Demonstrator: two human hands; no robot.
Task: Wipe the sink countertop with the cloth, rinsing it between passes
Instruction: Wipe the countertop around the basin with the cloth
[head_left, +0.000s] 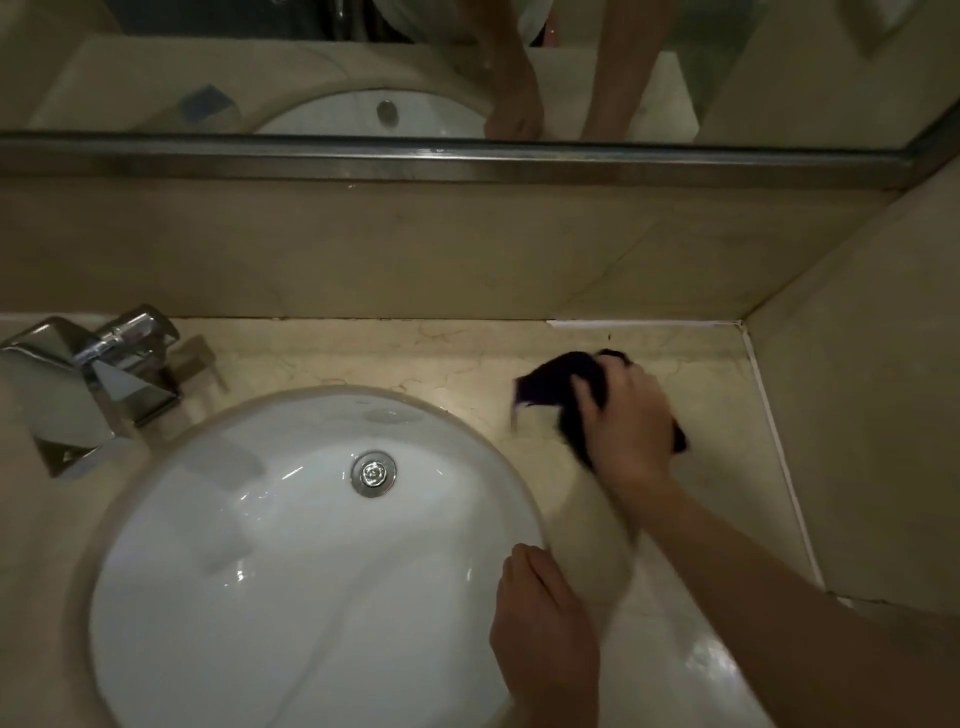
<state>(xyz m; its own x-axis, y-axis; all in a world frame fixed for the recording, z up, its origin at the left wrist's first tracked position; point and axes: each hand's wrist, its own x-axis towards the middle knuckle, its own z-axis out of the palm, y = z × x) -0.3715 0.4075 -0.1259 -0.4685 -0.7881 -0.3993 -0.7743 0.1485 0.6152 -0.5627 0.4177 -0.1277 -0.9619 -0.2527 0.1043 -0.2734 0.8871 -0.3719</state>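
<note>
Left hand (540, 608): we rest it, fingers curled, on the sink (291, 545) rim.
Right hand (631, 415): we grip the cloth (550, 382), right of the sink.

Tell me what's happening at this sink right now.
A person is wiping the beige marble countertop to the right of the round white basin. Their right hand grips a dark bunched cloth pressed to the stone near the back corner. The left hand rests at the basin's rim. No water runs from the chrome faucet.

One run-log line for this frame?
phase: wiping | right hand: grips dark cloth on countertop | left hand: rests at basin rim | faucet: no water visible
</note>
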